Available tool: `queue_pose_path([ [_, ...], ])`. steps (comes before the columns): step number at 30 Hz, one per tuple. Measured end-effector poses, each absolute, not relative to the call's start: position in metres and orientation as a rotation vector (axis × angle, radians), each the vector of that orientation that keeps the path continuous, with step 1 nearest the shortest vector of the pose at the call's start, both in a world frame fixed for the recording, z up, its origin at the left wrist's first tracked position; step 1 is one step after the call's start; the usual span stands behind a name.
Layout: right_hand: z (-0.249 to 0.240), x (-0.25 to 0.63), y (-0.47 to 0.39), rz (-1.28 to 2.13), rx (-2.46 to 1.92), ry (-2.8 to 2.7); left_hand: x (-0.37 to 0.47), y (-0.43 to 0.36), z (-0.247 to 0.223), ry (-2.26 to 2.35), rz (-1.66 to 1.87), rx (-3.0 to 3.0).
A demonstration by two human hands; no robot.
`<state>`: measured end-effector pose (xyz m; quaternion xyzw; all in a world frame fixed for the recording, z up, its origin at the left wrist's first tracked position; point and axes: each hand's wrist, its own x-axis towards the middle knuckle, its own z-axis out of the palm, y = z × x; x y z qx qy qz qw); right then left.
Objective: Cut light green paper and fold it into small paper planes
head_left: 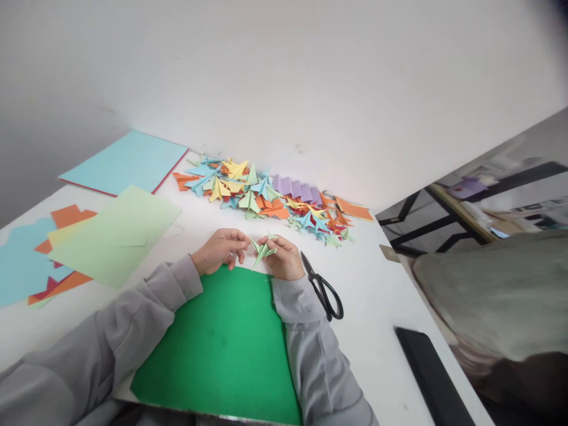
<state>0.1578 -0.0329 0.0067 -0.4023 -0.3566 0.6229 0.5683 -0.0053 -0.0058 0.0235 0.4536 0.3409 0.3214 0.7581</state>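
A small light green paper plane (262,253) is held up just beyond the far edge of a green board (222,343). My right hand (287,258) grips its right side between thumb and fingers. From the left, my left hand (222,248) pinches at the tip of its left wing, the other fingers curled loosely. Black-handled scissors (323,290) lie right of my right wrist, blades pointing away. Behind my hands is a long heap of folded paper planes (261,195) in blue, yellow, orange, green and red.
A light green sheet (119,236) overlaps coloured paper scraps (26,254) on the left. Light blue sheets (128,160) lie at the back left against the wall. A purple pleated paper (297,189) stands in the heap. A black flat object (430,373) sits near the table's right edge.
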Motion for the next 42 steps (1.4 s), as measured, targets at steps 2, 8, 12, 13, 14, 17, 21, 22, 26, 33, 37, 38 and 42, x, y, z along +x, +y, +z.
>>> queue_pose_path([
  [2, 0.007, 0.158, -0.033, 1.462, -0.944, -0.845, -0.005, -0.006, 0.021, 0.745, 0.717, 1.032],
  [8, 0.005, 0.158, -0.033, 1.443, -0.958, -0.868, -0.003, -0.01, 0.017, 0.875, 0.804, 1.334],
  [12, 0.004, 0.157, -0.033, 1.443, -0.958, -0.893, -0.002, -0.012, 0.015, 0.911, 0.814, 1.417],
  [13, 0.005, 0.156, -0.033, 1.443, -0.959, -0.9, -0.002, -0.011, 0.014, 0.912, 0.817, 1.426],
  [14, 0.005, 0.156, -0.033, 1.444, -0.961, -0.909, -0.002, -0.011, 0.014, 0.913, 0.82, 1.434],
  [17, 0.006, 0.155, -0.034, 1.444, -0.973, -0.931, -0.002, -0.01, 0.014, 0.912, 0.827, 1.442],
  [21, 0.007, 0.155, -0.034, 1.445, -0.981, -0.944, -0.002, -0.01, 0.018, 0.923, 0.811, 1.405],
  [22, 0.007, 0.155, -0.034, 1.443, -0.98, -0.946, -0.002, -0.01, 0.019, 0.925, 0.806, 1.394],
  [26, 0.006, 0.156, -0.033, 1.438, -0.965, -0.937, -0.003, -0.011, 0.022, 0.902, 0.803, 1.381],
  [33, 0.007, 0.157, -0.033, 1.455, -0.961, -0.867, -0.006, -0.008, 0.019, 0.792, 0.994, 1.44],
  [37, 0.007, 0.157, -0.033, 1.462, -0.957, -0.841, -0.007, -0.007, 0.012, 0.786, 1.133, 1.747],
  [38, 0.007, 0.157, -0.033, 1.463, -0.957, -0.84, -0.008, -0.007, 0.011, 0.799, 1.17, 1.826],
  [42, 0.008, 0.157, -0.033, 1.47, -0.966, -0.846, -0.009, -0.007, 0.008, 0.825, 1.342, 2.067],
])
